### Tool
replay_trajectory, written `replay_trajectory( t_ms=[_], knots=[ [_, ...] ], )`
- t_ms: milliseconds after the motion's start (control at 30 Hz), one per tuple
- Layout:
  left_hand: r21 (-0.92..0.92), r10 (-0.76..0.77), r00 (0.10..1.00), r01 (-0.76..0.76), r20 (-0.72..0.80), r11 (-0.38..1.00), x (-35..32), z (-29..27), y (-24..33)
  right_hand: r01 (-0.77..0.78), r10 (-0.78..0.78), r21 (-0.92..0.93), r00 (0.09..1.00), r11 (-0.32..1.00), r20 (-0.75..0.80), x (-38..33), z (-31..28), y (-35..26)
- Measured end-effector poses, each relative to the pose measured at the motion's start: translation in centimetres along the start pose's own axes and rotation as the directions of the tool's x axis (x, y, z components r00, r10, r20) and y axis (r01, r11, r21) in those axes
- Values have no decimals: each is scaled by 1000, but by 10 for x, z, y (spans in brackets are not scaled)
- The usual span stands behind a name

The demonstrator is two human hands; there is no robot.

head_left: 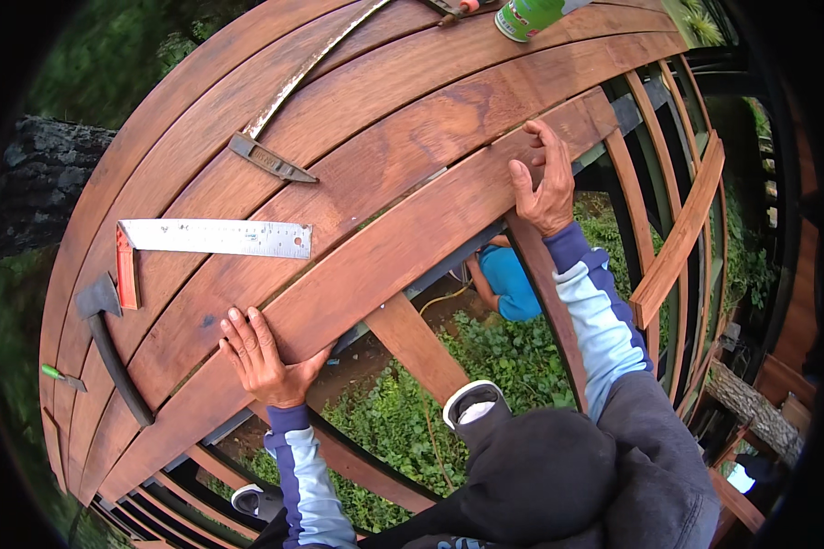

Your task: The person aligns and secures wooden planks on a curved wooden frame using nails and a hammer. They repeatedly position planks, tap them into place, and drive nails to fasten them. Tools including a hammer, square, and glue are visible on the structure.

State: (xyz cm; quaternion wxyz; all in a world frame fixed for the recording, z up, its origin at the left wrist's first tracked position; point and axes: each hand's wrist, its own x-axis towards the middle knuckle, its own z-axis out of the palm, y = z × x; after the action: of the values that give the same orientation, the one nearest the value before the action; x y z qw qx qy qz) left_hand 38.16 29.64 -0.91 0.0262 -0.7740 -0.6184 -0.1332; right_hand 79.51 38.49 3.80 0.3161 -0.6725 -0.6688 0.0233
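Observation:
A long reddish-brown wooden board (384, 252) lies along the near edge of the decking, over a dark frame. My left hand (270, 361) rests flat on the board's left part, fingers stretched and thumb apart along its near edge. Farther right, my right hand (545, 183) touches the board near its right end, fingers bent, thumb apart. Beyond my left hand lies a square (220, 236) with a metal blade and orange handle. Left of it is a dark-handled tool with a blocky grey head (98, 295). A hammer with a narrow, pointed head (273, 159) lies farther away.
At the top stand a green can (526, 18) and an orange-handled tool (462, 9). A small green-handled tool (62, 376) lies far left. Below the open joists, a person in a blue shirt (510, 282) is among plants. A loose plank (677, 238) crosses the right-hand slats.

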Motion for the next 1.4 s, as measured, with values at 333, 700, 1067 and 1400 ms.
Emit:
replay_trajectory(
  t_ms=[333,700,1067,1400],
  knots=[
    [-44,19,1000,-19,-6,999,5,5,2,292,-293,85,956,953,-1,-65,94,-67],
    [-41,15,999,-13,44,999,9,-1,3,287,-288,29,950,958,120,-59,86,-69],
    [-26,-1,1000,1,-10,1000,4,4,2,104,-117,-158,990,982,-78,2,46,-25],
    [-45,1,1000,-2,-24,999,3,5,2,374,-345,37,809,927,475,51,26,42]
  ],
)
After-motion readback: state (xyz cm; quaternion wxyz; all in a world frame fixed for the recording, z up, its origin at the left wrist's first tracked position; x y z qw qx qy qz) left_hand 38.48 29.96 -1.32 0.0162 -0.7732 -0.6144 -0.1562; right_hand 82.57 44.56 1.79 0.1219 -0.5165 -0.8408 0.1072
